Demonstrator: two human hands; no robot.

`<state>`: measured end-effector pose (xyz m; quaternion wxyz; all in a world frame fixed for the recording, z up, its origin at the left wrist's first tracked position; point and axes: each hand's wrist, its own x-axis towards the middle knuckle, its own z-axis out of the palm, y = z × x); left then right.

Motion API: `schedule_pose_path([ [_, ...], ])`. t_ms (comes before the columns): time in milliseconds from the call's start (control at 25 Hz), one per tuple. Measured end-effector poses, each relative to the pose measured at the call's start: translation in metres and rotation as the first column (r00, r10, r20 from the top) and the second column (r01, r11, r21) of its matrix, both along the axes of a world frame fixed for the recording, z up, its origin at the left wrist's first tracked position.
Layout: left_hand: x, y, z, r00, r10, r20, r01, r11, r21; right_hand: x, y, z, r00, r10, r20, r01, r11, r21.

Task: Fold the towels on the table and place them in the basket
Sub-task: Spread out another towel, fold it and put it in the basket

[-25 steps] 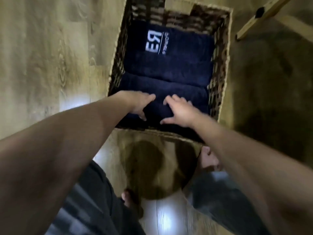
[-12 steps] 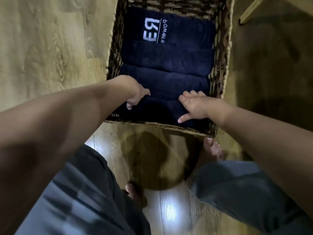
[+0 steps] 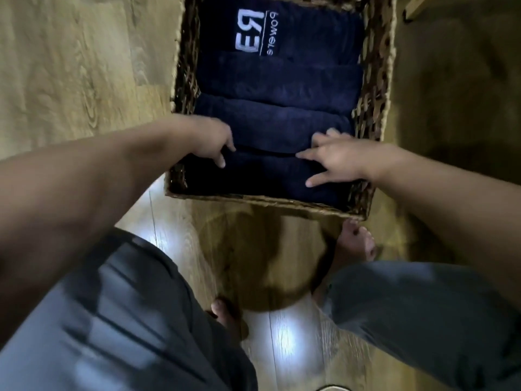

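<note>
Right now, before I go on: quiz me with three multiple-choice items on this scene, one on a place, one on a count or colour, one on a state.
1. Where does the towel under the hands lie?
A. at the basket's near end
B. on the floor
C. over the basket's far rim

2. What colour are the towels?
A. white
B. dark navy
C. red

3. How is the right hand?
A. fist closed round a towel
B. fingers spread flat on the towel
C. lifted clear of the basket

Key: 1 A, the nearest towel sits just inside the near rim of the basket. 2 B, every folded towel is dark navy, the farthest with a white logo. 3 B, the right hand lies with straight fingers on the towel; the left hand touches it too.
</note>
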<state>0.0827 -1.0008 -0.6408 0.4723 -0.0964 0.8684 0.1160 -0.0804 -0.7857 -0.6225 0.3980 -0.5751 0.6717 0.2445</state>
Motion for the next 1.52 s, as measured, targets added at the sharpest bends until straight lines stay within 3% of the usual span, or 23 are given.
schedule_pose_path([
  [160, 0.000, 0.005, 0.004, 0.986, -0.162, 0.042, 0.166, 0.977, -0.130, 0.004, -0.015, 0.017, 0.991, 0.061, -0.122, -0.051, 0.995, 0.088],
  [240, 0.002, 0.015, 0.001, 0.979, -0.191, 0.070, 0.200, 0.967, -0.160, 0.016, -0.016, 0.014, 0.988, 0.013, -0.154, 0.001, 0.996, 0.089],
  [520, 0.010, 0.016, 0.009, 0.996, -0.077, 0.033, 0.081, 0.985, -0.149, 0.032, 0.006, -0.003, 0.945, -0.258, -0.200, 0.265, 0.964, 0.007],
  [640, 0.010, 0.021, 0.016, 0.988, -0.128, 0.084, 0.143, 0.967, -0.212, 0.037, 0.002, 0.010, 0.954, -0.204, -0.218, 0.221, 0.974, 0.056],
  [760, 0.010, 0.028, 0.017, 0.938, -0.309, 0.158, 0.346, 0.868, -0.357, 0.034, -0.001, 0.028, 0.945, 0.028, -0.325, 0.009, 0.994, 0.112],
  [840, 0.013, 0.032, 0.015, 0.911, -0.360, 0.200, 0.411, 0.832, -0.372, 0.036, 0.003, 0.032, 0.936, 0.064, -0.346, -0.010, 0.988, 0.156],
  [1160, 0.010, 0.018, 0.009, 0.944, -0.294, 0.150, 0.324, 0.911, -0.256, 0.037, 0.006, 0.008, 0.932, 0.058, -0.358, 0.006, 0.985, 0.175],
  [1280, 0.004, 0.020, 0.014, 0.963, -0.221, 0.151, 0.249, 0.946, -0.206, 0.030, 0.010, 0.010, 0.950, 0.042, -0.308, -0.003, 0.992, 0.127],
  [1360, -0.006, 0.017, 0.023, 0.983, -0.178, 0.054, 0.184, 0.975, -0.129, 0.022, 0.009, 0.015, 0.961, -0.020, -0.274, 0.023, 1.000, 0.007],
  [1440, -0.011, 0.013, 0.022, 0.988, -0.116, -0.101, 0.112, 0.993, -0.046, 0.019, 0.007, 0.013, 0.975, -0.194, -0.106, 0.179, 0.975, -0.134],
  [1520, -0.007, 0.017, 0.016, 0.995, -0.057, -0.085, 0.059, 0.998, 0.021, 0.022, 0.005, 0.011, 0.897, -0.424, 0.126, 0.435, 0.897, -0.082],
])
